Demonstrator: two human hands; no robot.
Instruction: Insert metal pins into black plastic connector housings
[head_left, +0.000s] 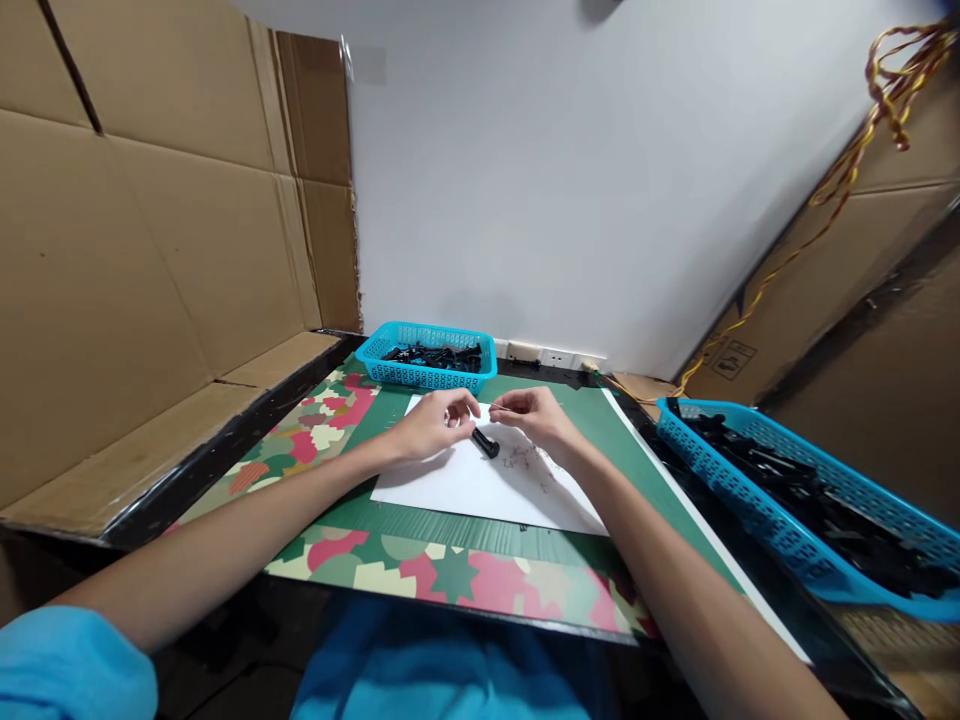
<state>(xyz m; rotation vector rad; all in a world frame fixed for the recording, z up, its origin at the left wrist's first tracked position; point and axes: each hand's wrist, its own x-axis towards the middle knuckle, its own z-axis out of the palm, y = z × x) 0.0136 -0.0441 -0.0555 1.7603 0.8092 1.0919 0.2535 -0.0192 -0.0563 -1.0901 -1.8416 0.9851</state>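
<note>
Evidently, the right hand point(529, 414) pinches a thin piece point(501, 407); the left hand point(435, 426) is half curled, thumb and forefinger apart, nothing visibly held. The black part point(486, 443) lies on the white sheet point(427, 483), just beside the left hand; contact unconfirmed. A light pinch, kept above the sheet, appears advisable. Patterned mat point(352, 525) beneath; blue basket point(442, 379) and white wall point(585, 190) behind.

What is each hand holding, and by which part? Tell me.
Right hand pinches a thin piece; which part, cannot be told. Left hand is by the black part; hold unclear.
</note>
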